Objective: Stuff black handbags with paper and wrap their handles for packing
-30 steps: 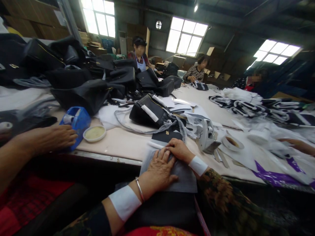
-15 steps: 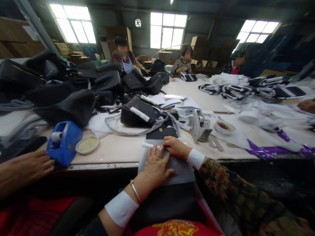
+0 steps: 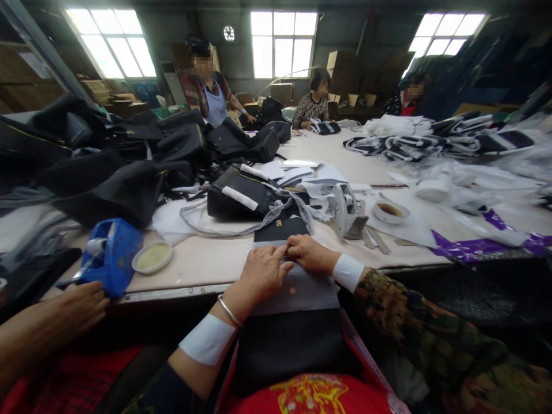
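"What's on the pale tabletop [image 3: 194, 261]?"
"A black bag [image 3: 241, 190], with a blue dispenser [image 3: 118, 253] left of it."
"And the fingers?"
"On my feed, left hand [image 3: 264, 270] and right hand [image 3: 313, 254] meet, fingers partly curled, at the far end of the grey sheet [image 3: 310, 297], over black material [image 3: 291, 351]. Whether they pinch it, I can't tell."

We can read no text, label, brand or number. Around the black bag [image 3: 248, 183] we see only illegible marks: a gold emblem [image 3: 278, 222] on the black flap [image 3: 269, 232] just before it, purple patches [image 3: 457, 247] on plastic to its right, a yellow design [image 3: 308, 394] on red cloth [image 3: 259, 404] nearer us.
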Motion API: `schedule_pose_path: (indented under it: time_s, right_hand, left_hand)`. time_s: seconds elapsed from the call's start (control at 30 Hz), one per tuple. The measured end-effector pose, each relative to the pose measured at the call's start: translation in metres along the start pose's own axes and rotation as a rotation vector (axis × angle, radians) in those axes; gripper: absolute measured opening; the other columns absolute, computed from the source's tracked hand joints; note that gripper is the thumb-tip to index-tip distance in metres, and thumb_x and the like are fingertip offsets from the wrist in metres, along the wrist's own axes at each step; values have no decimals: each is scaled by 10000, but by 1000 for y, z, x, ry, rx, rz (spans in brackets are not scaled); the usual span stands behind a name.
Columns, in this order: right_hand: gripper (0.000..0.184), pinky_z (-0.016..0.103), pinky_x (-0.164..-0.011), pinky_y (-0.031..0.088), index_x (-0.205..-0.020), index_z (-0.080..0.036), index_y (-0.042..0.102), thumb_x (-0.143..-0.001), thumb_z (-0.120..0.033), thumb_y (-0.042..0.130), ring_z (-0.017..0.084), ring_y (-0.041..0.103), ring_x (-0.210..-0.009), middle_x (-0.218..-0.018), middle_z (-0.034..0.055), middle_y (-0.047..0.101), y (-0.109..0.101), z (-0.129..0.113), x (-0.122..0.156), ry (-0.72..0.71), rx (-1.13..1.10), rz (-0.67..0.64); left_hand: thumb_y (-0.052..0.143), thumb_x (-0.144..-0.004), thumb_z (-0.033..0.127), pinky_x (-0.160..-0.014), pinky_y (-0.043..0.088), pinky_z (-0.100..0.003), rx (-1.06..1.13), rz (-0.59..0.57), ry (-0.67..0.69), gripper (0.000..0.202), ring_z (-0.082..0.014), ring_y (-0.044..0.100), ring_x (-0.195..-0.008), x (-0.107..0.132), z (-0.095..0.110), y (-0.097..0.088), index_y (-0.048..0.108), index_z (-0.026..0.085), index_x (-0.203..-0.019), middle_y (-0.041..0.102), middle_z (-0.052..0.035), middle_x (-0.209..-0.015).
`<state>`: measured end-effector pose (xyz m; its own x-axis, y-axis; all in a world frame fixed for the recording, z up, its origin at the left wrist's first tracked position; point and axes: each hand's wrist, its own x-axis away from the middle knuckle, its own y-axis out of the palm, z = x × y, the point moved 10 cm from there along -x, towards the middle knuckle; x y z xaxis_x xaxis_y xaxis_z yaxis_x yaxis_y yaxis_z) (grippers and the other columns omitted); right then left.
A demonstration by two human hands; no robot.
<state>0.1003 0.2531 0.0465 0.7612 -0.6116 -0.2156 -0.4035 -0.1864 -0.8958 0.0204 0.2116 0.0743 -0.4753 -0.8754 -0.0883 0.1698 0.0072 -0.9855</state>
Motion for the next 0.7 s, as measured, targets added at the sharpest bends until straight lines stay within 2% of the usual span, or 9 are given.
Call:
schedule_pose_path:
  time_s: [0.13,0.23,0.3,0.37,0.47,0.6,0.7]
  right_hand:
    - [192,355,-852,427,-978,-221,783,-894,-171,617,214,599,-937,-1032,75,678,1,-2,0,-24,26,-1]
    - [211,363,-867,443,-959,-213,781,-937,-198,571,219,609,-951,-1038,88,681,-3,-6,3,-42,14,10]
    - [227,383,-914,448,-1038,-208,770,-963,-267,565,234,616,-1007,-1106,108,681,-5,-10,8,-53,25,4]
    - [337,433,-998,425,-1230,-193,707,-945,-344,608,281,596,-1135,-1255,144,651,-5,-15,16,-57,66,-18]
    - [632,532,-1086,358,-1466,-147,513,-904,-401,653,365,493,-1320,-1456,204,531,0,-19,29,-24,138,-68]
    - [743,574,-1131,308,-1545,-138,388,-916,-457,621,390,380,-1430,-1563,216,403,7,-20,44,29,185,-145]
    - [773,567,-1138,329,-1558,-159,368,-908,-484,632,388,375,-1441,-1580,202,381,5,-17,49,30,160,-161]
  left_hand:
    - [445,-980,521,-974,424,-460,-47,-48,35,489,-311,587,-1065,-11,8,4,629,141,-1227,649,-151,-1116]
    - [516,-945,526,-1015,416,-448,-3,-45,29,584,-316,565,-1121,-12,9,17,546,98,-1340,620,-177,-1195]
    - [518,-937,547,-1066,386,-452,16,-27,32,677,-326,538,-1203,-8,9,26,466,74,-1419,588,-201,-1299]
    - [504,-931,588,-1124,330,-463,15,-11,50,775,-340,488,-1302,-4,8,34,387,52,-1478,528,-227,-1417]
    - [507,-902,648,-1181,249,-471,2,-11,75,875,-355,410,-1399,2,9,40,327,55,-1519,443,-229,-1525]
    - [525,-848,721,-1207,200,-482,11,-51,83,970,-368,354,-1449,4,10,42,323,62,-1530,399,-222,-1570]
    - [507,-815,782,-1205,206,-488,26,-50,90,1030,-375,348,-1455,5,8,42,326,69,-1536,385,-223,-1580]
